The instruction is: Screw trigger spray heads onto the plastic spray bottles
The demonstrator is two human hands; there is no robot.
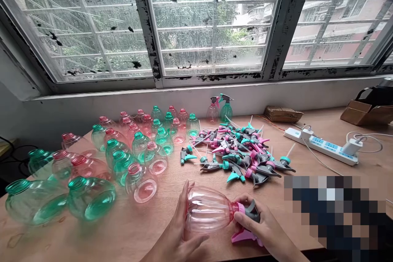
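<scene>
A clear pink spray bottle (208,209) lies on its side in the air above the table's front edge, its base to the left. My left hand (181,223) cups that base, with the thumb below and the fingers along the far side. At the neck, my right hand (256,217) pinches the pink collar of a grey-and-pink trigger sprayer (252,211), which sits on the bottle's mouth. The sprayer's pink trigger points down toward me. Whether the collar is fully screwed on cannot be seen.
Open green and pink bottles (141,180) stand in rows at the left. A heap of loose trigger sprayers (236,151) lies mid-table. Two bottles with sprayers (226,110) stand by the wall. At right are a power strip (322,146), a cardboard piece (283,114) and a box (367,108).
</scene>
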